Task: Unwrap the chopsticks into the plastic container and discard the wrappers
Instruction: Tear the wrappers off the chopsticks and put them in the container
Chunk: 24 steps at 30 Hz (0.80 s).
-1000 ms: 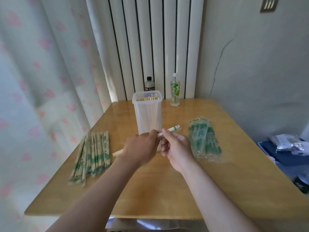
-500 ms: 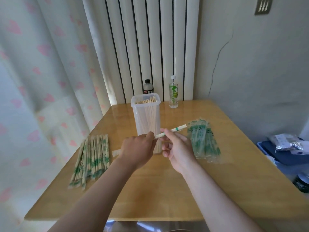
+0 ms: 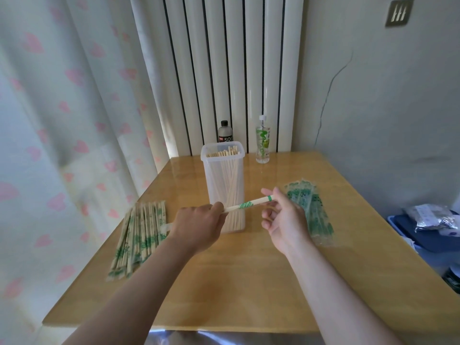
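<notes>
My left hand grips a wrapped pair of chopsticks, whose bare end pokes out behind that hand near the left pile. My right hand pinches the far end of the green-printed wrapper between thumb and fingertips. The tall clear plastic container stands just behind my hands with several bare chopsticks upright in it. A pile of wrapped chopsticks lies to the left on the table. A heap of empty clear wrappers lies to the right, partly behind my right hand.
A dark bottle and a clear bottle with a green label stand at the table's far edge by the radiator. The wooden table ends near me. A curtain hangs left; a blue box with bags sits low right.
My hands have pulled apart, the right one sliding outward along the wrapper, so more of its length shows between them. The view has shifted slightly.
</notes>
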Tool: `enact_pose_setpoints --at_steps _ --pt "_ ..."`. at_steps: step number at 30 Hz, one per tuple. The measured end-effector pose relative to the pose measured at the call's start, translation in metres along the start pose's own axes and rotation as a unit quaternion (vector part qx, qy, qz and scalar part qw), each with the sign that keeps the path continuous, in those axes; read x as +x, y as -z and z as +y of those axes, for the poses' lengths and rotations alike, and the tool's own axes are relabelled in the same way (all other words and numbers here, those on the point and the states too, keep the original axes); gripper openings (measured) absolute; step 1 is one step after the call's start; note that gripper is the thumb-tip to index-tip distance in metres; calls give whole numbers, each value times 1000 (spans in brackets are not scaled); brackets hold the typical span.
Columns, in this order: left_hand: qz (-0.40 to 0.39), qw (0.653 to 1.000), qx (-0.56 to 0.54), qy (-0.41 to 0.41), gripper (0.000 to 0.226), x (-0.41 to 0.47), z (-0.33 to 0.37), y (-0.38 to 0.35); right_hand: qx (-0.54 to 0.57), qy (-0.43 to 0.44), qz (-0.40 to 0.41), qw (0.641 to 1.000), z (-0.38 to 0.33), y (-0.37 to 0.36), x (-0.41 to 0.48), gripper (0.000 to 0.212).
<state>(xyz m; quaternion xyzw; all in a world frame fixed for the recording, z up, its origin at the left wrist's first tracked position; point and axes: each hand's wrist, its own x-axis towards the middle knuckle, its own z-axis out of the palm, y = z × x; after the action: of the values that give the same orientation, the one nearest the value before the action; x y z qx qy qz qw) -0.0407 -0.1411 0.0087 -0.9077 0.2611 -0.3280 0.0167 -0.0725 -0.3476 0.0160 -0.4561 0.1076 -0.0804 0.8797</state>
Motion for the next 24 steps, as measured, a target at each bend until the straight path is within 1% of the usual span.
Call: enact_pose_setpoints --at_steps 2,5,7,9,11,12,13,14,15,17,20,24 --pt "-10 1000 3 -4 33 -1 -6 -1 8 2 11 1000 0 2 2 29" --pt "-21 1000 19 5 35 -6 -22 -2 33 1 62 998 -5 11 8 32" --pt "-23 998 27 45 35 -13 -40 2 42 15 107 993 -12 20 11 30" --pt "-28 992 22 120 32 -19 -54 10 63 39 148 986 -16 29 13 26" --pt "-30 970 -27 238 36 -21 -65 17 67 58 171 981 -16 32 14 23" --pt "-22 949 -82 303 41 -19 -69 21 61 63 173 981 -14 31 13 23" --pt "-7 921 -152 359 47 -17 -69 26 54 66 171 982 -12 29 13 22" --pt "15 894 -214 392 54 -13 -68 30 47 67 168 982 -9 27 12 22" --pt "30 885 -247 394 60 -9 -64 34 41 67 162 984 -6 23 12 22" --pt "32 891 -275 360 62 0 -50 41 31 72 143 987 -3 15 9 23" --pt "30 894 -310 323 52 14 -30 55 15 92 116 989 -5 1 5 23" --pt "39 890 -342 300 52 28 -23 65 -20 144 94 985 -29 -18 4 25"
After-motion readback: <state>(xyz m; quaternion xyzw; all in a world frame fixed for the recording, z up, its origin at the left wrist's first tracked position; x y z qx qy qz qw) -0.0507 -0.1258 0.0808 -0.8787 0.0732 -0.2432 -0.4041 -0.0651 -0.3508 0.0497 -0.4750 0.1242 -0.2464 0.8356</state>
